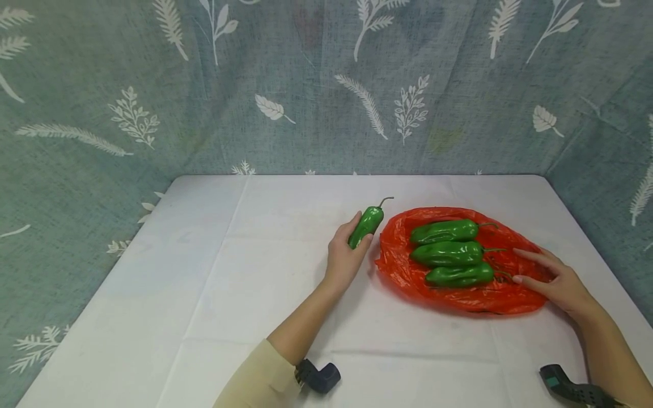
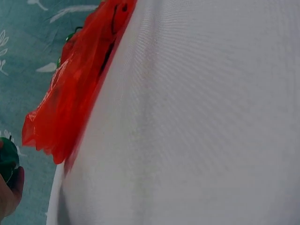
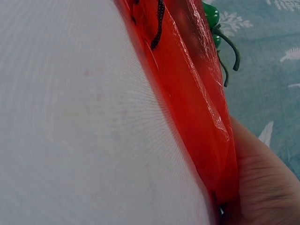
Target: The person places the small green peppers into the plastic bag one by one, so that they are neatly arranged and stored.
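A glossy green chili pepper (image 1: 366, 226) with a thin curved stem is held in my left hand (image 1: 347, 255), between thumb and fingers, tilted stem up and to the right. Part of this pepper (image 2: 8, 159) shows at the left edge of the left wrist view. To its right a crumpled red plastic bag (image 1: 403, 289) lies spread on the table, with three more green peppers (image 1: 446, 254) on it side by side, stems to the right. My right hand (image 1: 558, 283) rests over the bag's right end, thumb and forefinger extended near the stems; its other fingers are hidden.
A white cloth covers the table (image 1: 255, 294). Behind it and along both sides hangs a blue-green curtain (image 1: 306, 130) with white leaf prints. Dark wrist cameras are strapped to both wrists.
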`<state>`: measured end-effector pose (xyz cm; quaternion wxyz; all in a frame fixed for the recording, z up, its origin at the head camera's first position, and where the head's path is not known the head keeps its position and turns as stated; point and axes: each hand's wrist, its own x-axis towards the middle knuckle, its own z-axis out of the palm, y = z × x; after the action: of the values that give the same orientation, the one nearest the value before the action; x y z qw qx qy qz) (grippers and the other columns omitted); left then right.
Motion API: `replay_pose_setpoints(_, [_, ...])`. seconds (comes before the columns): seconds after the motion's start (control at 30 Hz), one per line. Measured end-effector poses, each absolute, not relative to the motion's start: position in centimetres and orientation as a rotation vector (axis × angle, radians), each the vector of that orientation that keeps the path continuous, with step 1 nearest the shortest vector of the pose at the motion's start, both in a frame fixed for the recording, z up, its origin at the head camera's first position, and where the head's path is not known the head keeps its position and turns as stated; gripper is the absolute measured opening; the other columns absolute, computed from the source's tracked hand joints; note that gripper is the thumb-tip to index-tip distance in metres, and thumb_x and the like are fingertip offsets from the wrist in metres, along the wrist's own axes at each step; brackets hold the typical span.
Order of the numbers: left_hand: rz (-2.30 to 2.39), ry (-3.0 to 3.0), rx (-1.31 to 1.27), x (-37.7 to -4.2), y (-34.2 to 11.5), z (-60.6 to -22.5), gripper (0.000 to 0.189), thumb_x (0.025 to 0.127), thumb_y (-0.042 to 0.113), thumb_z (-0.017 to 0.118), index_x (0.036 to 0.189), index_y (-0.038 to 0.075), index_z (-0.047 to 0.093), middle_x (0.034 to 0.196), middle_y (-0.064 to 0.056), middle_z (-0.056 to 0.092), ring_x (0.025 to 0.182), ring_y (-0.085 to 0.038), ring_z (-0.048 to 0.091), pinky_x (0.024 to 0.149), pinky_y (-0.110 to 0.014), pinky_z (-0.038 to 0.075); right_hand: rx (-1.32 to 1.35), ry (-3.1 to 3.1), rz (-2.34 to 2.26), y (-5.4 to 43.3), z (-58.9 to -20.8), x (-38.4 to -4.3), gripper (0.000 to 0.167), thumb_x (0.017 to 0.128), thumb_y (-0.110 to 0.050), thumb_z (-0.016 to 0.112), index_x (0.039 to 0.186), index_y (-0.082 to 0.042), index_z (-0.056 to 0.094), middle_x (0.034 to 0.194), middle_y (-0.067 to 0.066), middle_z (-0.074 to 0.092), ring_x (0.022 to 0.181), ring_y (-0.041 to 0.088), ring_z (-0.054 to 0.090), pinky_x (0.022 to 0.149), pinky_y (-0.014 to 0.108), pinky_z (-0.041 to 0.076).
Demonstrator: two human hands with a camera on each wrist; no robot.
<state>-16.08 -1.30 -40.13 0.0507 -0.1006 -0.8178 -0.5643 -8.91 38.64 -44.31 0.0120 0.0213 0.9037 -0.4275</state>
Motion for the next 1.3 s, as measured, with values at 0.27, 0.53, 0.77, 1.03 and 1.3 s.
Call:
replay_pose_setpoints(0.27, [-1.741, -2.446, -0.405, -16.3, -0.2, -39.1, 0.054, 0.092, 0.019, 0.061, 0.143, 0.013, 0.043, 0.131, -0.01, 0.052, 0.11, -0.023, 0.053, 0.091, -0.037, 0.05, 0.059, 2.824, -1.331, 38.7, -44.2, -9.1, 0.066, 0.087, -0.027, 0.067, 0.144, -0.008, 0.038, 0.152, 0.032, 0.006, 0.135, 0.057, 0.004, 0.094, 0.077, 0.018])
replay_pose_setpoints(0.53, [-1.749, -2.421, -0.477, -16.4, 1.1, -38.3, 0.053, 0.092, 0.018, 0.061, 0.142, 0.011, 0.044, 0.132, -0.01, 0.052, 0.107, -0.022, 0.054, 0.086, -0.034, 0.051, 0.085, 2.819, -1.323, 38.8, -44.2, -9.0, 0.068, 0.087, -0.028, 0.067, 0.145, -0.009, 0.037, 0.153, 0.032, 0.005, 0.135, 0.057, 0.003, 0.093, 0.077, 0.018])
replay_pose_setpoints(0.77, [-1.715, -2.4, -0.553, -16.8, 2.2, -37.5, 0.053, 0.091, 0.015, 0.062, 0.141, 0.012, 0.045, 0.131, -0.01, 0.053, 0.102, -0.021, 0.055, 0.08, -0.027, 0.051, 0.097, 2.815, -1.332, 38.8, -44.5, -9.0, 0.068, 0.087, -0.028, 0.067, 0.145, -0.009, 0.037, 0.153, 0.031, 0.005, 0.135, 0.057, 0.003, 0.093, 0.077, 0.02])
replay_pose_setpoints(1.03, [-1.708, -2.391, -0.634, -17.1, 3.7, -37.3, 0.053, 0.09, 0.011, 0.063, 0.14, 0.012, 0.047, 0.131, -0.01, 0.052, 0.105, -0.02, 0.055, 0.084, -0.024, 0.051, 0.066, 2.816, -1.367, 38.8, -44.5, -8.9, 0.065, 0.088, -0.025, 0.067, 0.144, -0.009, 0.038, 0.152, 0.032, 0.006, 0.136, 0.056, 0.003, 0.096, 0.077, 0.015])
replay_pose_setpoints(1.3, [-1.687, -2.387, -0.703, -17.3, 5.0, -37.5, 0.052, 0.09, 0.014, 0.064, 0.139, 0.01, 0.048, 0.131, -0.01, 0.053, 0.11, -0.019, 0.055, 0.087, -0.021, 0.049, 0.047, 2.796, -1.395, 38.8, -44.4, -8.8, 0.064, 0.089, -0.024, 0.066, 0.145, -0.012, 0.038, 0.153, 0.031, 0.004, 0.136, 0.055, 0.001, 0.096, 0.077, 0.014])
